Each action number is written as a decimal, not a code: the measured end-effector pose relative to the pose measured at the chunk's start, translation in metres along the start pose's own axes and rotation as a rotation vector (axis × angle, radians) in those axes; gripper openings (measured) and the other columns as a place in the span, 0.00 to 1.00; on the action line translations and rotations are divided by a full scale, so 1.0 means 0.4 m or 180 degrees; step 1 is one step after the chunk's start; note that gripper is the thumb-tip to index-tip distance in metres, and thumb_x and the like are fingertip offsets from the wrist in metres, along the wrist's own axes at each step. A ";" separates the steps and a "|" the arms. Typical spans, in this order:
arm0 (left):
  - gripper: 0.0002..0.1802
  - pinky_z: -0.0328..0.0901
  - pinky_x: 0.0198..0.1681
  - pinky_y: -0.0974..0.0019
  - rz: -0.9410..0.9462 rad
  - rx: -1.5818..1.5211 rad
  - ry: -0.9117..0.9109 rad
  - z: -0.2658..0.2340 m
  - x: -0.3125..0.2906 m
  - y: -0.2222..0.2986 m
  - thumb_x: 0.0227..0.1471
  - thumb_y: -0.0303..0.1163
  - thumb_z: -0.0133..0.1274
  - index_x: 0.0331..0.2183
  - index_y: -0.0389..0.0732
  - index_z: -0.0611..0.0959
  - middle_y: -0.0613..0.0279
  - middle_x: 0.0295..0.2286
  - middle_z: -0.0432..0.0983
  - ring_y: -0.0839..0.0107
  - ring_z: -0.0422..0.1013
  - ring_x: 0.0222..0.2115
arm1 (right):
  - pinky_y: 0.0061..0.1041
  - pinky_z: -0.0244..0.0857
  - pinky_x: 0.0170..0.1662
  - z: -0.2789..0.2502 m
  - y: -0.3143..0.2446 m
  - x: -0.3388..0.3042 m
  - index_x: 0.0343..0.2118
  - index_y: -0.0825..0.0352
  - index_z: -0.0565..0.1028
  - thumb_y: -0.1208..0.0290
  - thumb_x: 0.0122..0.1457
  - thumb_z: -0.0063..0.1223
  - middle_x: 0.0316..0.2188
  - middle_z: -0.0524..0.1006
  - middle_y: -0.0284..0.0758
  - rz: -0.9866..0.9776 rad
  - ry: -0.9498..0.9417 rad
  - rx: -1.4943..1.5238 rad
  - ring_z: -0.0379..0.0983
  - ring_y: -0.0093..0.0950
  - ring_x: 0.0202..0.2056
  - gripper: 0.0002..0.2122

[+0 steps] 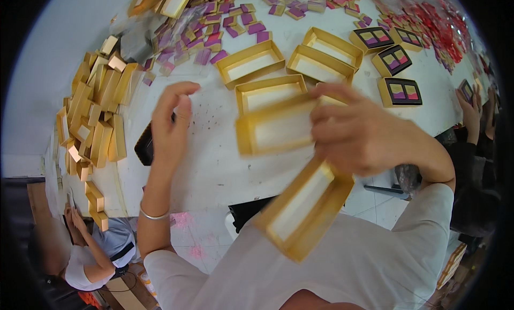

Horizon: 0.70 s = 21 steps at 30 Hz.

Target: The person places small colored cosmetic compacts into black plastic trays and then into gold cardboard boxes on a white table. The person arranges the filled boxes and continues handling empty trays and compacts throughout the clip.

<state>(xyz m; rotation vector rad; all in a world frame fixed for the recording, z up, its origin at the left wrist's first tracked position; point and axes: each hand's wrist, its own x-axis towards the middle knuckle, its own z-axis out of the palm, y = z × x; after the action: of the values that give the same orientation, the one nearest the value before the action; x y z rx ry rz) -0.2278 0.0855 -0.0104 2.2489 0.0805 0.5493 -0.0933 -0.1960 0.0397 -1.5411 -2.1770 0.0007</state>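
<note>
My right hand (353, 131) is blurred, its fingers closed on the ends of two shallow gold box trays. One gold tray (281, 129) stretches out to the left over the table. The other gold tray (302, 211) hangs tilted below the hand, in front of my shirt. My left hand (174, 120) is raised at the left, fingers curled, with a gap between thumb and forefinger. A black box part (143, 145) shows behind the left wrist, partly hidden. Beyond the right hand, several white-bottomed gold trays (251, 64) lie side by side.
Filled black boxes (400, 92) with coloured squares sit at the right. Small purple-and-gold pieces (235, 29) cover the far side, beside shiny red wrappers (436, 29). More gold trays (96, 106) are piled at the left. Other people's hands (472, 113) appear at both edges.
</note>
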 end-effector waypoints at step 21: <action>0.42 0.34 0.58 0.40 0.0902 0.1879 -0.1268 0.233 0.089 0.051 0.45 0.59 0.48 0.57 0.49 0.60 0.47 0.57 0.46 0.50 0.41 0.59 | 0.32 0.47 0.57 0.093 -0.007 -0.254 0.39 0.72 0.71 0.75 0.56 0.43 0.55 0.58 0.43 0.3059 0.2084 0.0949 0.51 0.37 0.58 0.10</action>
<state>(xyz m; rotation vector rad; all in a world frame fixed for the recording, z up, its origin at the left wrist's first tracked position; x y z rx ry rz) -0.1597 0.0147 -0.0373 2.9315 -0.3230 0.2225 -0.0834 -0.2777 -0.0302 -1.8950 -0.7882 0.1075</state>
